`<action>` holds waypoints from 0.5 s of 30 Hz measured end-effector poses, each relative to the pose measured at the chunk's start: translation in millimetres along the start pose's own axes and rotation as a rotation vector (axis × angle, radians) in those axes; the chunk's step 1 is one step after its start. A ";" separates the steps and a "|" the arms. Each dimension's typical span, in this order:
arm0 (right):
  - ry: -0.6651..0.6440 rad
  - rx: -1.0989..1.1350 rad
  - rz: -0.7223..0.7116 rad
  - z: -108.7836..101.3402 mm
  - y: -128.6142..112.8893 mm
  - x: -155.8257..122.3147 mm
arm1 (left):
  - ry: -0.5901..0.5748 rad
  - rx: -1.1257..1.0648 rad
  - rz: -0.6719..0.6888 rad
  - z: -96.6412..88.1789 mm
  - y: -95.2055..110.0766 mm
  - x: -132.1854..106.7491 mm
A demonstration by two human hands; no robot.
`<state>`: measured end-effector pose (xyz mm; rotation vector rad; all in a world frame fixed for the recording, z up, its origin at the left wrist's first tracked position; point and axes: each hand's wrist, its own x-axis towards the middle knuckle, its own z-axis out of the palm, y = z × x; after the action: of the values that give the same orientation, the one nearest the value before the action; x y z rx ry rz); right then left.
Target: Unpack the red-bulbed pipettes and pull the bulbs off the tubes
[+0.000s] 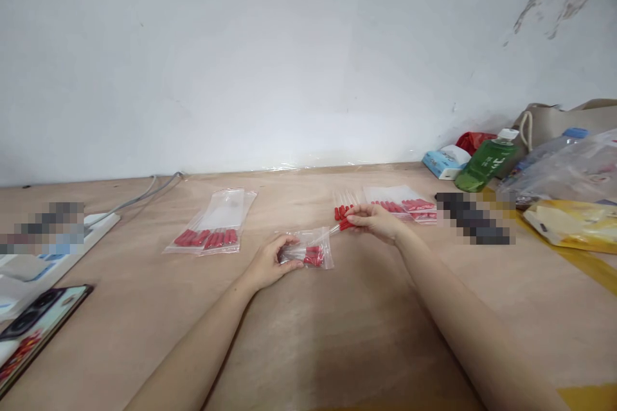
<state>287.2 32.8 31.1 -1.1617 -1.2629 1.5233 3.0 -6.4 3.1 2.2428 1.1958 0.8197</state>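
Observation:
My left hand (272, 262) is closed on the left end of a clear zip bag (326, 245), thumb below and fingers above. Inside that bag lie several thin clear sticks with red ends (314, 257). Between the fingertips of my right hand (376, 221) is a red-ended clear stick (345, 225), or perhaps more than one; its clear part points left to the bag's right edge. Just behind my right hand, several loose red-ended sticks (341, 212) lie side by side. What the sticks are I cannot tell.
Filled bags (222, 212) lie at left, and more filled bags (393, 194) behind my right hand. A phone (48, 314) and a white power strip (103, 226) are at far left. At right stand a tissue pack (441, 164), a green bottle (484, 164) and plastic bags (563, 167).

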 end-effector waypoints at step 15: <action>0.386 -0.876 -0.764 35.4 10.6 29.1 | 0.051 0.065 -0.026 -13.0 -14.0 0.8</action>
<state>245.6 51.0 18.9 -1.1755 -1.8514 0.1434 -13.6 3.0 3.6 2.2657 1.2893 0.8443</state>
